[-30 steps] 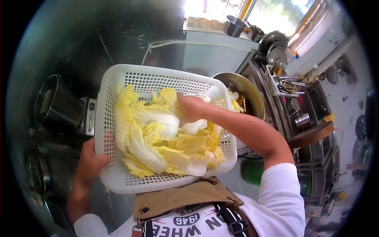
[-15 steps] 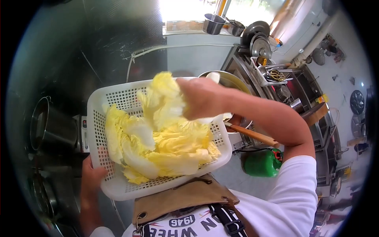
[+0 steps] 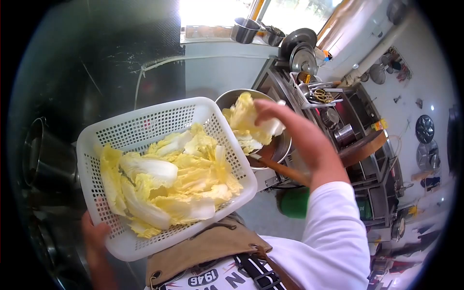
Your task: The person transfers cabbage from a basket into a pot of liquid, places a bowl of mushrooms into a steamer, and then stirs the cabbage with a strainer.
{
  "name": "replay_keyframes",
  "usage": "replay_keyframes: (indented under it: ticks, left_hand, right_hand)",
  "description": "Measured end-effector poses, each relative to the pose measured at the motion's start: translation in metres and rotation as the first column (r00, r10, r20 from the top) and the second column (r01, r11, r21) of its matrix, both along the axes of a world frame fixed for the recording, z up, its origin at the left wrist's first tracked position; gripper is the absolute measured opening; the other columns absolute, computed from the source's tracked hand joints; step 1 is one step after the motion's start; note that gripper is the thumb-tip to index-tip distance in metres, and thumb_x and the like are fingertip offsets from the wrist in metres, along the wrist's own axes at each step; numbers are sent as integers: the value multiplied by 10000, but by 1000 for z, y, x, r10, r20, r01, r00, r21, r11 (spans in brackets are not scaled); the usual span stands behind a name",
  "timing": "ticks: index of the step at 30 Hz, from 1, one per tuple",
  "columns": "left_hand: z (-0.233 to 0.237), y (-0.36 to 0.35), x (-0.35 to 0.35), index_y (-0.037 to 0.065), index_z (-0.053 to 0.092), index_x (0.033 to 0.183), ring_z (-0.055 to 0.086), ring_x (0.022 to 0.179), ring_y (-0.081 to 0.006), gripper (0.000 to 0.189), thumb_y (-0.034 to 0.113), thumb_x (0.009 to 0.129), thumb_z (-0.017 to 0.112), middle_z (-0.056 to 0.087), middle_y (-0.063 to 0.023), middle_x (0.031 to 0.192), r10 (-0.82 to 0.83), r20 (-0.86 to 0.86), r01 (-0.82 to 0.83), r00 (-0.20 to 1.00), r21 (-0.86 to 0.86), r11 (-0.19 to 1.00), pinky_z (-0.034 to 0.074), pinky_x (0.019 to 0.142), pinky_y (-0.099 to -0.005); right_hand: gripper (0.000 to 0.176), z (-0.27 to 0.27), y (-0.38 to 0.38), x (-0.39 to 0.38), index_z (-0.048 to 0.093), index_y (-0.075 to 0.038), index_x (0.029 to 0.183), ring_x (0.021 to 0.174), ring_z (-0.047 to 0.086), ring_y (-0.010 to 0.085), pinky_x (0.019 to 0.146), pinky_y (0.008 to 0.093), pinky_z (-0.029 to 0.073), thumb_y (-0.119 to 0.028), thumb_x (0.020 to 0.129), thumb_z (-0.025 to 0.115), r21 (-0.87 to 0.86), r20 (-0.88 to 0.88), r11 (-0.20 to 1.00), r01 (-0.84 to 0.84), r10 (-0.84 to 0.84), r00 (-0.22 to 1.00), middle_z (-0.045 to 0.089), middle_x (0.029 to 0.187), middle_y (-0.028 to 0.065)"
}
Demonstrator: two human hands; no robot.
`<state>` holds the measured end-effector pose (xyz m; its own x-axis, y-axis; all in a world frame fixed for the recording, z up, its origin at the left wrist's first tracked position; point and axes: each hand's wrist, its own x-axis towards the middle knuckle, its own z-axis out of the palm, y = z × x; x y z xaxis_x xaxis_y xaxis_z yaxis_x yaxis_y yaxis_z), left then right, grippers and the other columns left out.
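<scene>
My left hand grips the near left edge of a white perforated plastic basket, which is tilted against my body. Yellow-and-white napa cabbage leaves lie heaped inside it. To the right, my right hand, slightly blurred, is closed on a few more napa cabbage leaves over a large metal pot. Other pale leaf pieces show in the pot under that hand. A wooden handle sticks out over the pot's near rim.
Behind the pot, a metal counter carries a white basket of utensils and several lids. A green gas cylinder stands on the floor below. At the left is a tall dark pot. Metal pots sit on the windowsill.
My right hand has moved right with the cabbage leaves, from above the basket to over the pot. The basket sits further left in view, still held by my left hand.
</scene>
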<state>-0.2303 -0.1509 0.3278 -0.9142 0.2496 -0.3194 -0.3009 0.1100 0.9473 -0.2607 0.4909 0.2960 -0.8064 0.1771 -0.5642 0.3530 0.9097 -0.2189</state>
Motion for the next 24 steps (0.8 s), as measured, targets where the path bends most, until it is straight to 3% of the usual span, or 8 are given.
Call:
replay_keyframes:
  ticks: [3,7,9,10,11,14,18,24]
  left_hand:
    - [11,11,10,-64,462,1232,643,889,-236,659,23,579,474,618,-142,1029,40,-34,-39,999,44,998,542,793,-356]
    - [2,-1,9,-53,481,1226,642,869,-218,621,76,620,522,627,-135,1021,-6,2,6,1000,96,995,537,777,-338]
    - [-5,-3,9,-47,505,1213,637,867,-188,584,88,646,552,635,-124,1020,-31,-76,28,997,-30,999,529,778,-329]
    - [-5,-2,8,-45,523,1198,636,876,-175,562,90,654,562,641,-115,1020,-66,-54,64,996,-39,997,524,784,-319]
    - [0,0,6,-42,541,1183,634,885,-162,539,91,662,573,648,-106,1021,-90,-31,88,995,-47,995,520,790,-308]
    - [29,20,1,-38,570,1148,629,898,-138,476,30,677,560,656,-79,1018,-175,-57,172,983,-46,984,508,811,-288]
    - [39,36,4,-41,577,1131,626,890,-130,460,-30,673,538,657,-70,1008,-188,-42,190,981,59,980,499,815,-279]
    - [44,32,-6,-46,581,1114,618,896,-122,449,-39,667,541,659,-68,993,-240,-75,241,968,6,971,487,806,-264]
  right_hand:
    - [718,-43,-7,8,560,14,1086,1018,596,320,863,375,483,-333,537,866,36,-113,997,-73,77,991,626,1062,180]
    - [666,-22,-5,-25,562,14,1147,1004,606,329,837,379,498,-387,667,791,206,112,946,-252,233,966,618,1103,217]
    - [578,49,-66,-32,572,40,1114,886,632,366,791,399,517,-339,718,755,264,-209,964,-39,97,973,651,1001,213]
    - [535,40,-64,-43,568,36,1113,864,641,314,769,386,526,-317,753,746,146,-571,976,-160,215,792,656,988,193]
    - [460,61,-104,-44,568,25,1096,824,658,264,746,380,529,-278,786,723,-46,-670,971,-233,143,729,661,921,188]
    - [370,83,-216,-31,598,33,985,816,645,176,748,314,524,-282,828,709,-558,-462,749,-357,77,884,674,842,135]
    - [755,55,-317,-37,541,21,1225,1046,585,342,920,385,456,-597,796,605,-280,-327,884,-375,279,903,603,1135,225]
    - [814,69,-386,-48,465,82,1254,1120,547,315,980,358,408,-532,770,692,-590,-261,785,-189,36,965,570,1183,235]
